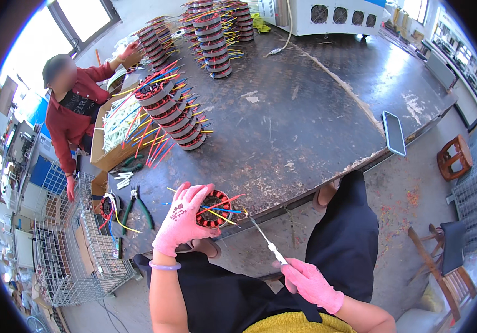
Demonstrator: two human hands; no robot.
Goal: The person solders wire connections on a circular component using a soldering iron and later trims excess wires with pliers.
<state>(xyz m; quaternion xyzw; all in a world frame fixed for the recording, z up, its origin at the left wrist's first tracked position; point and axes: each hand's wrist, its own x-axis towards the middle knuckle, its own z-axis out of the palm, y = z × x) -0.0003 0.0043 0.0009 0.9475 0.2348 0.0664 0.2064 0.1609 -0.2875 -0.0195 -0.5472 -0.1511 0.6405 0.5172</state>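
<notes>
My left hand [183,219], in a pink glove, grips a motor stator [212,210] with red windings over the table's near edge. Red, blue and yellow wires stick out of it to the right. My right hand [311,284], also gloved in pink, is closed round the white handle of a thin tool [261,233] with a slender metal shaft. The shaft's tip lies close to the wire ends; whether it touches them I cannot tell. Left of my left hand are green-handled pliers [136,210] and another stator [109,205] with wires.
Stacks of wired stators [172,114] stand on the dark table [283,122]. A cardboard box [101,150] holds white tubes. A phone [394,133] lies at the right edge. A co-worker in red [86,89] stands at the left, behind a wire cage cart [72,250]. A stool [453,157] is at the right.
</notes>
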